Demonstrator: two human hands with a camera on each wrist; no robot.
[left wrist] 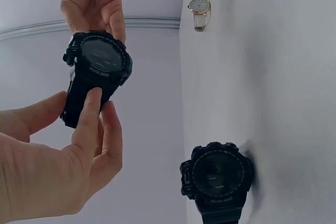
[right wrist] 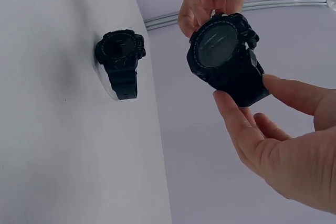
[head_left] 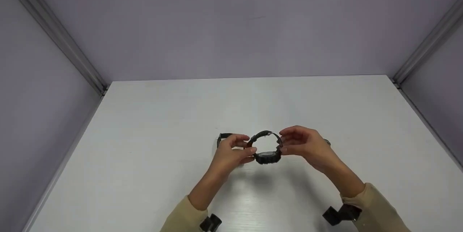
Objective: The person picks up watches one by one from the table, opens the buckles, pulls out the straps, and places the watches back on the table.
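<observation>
While held above the counter [head_left: 152, 123], the black watch [head_left: 267, 149] sits pinched between left hand [head_left: 231, 152] at 9 o'clock and right hand [head_left: 304, 147] at 3. Second black watch [left wrist: 218, 177] and a pale-strap watch [left wrist: 200, 13] lie on the counter.

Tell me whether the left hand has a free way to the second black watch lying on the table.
Probably not yet: the left hand is busy holding the black watch with the right hand. The second black watch lies unobstructed nearby.
</observation>
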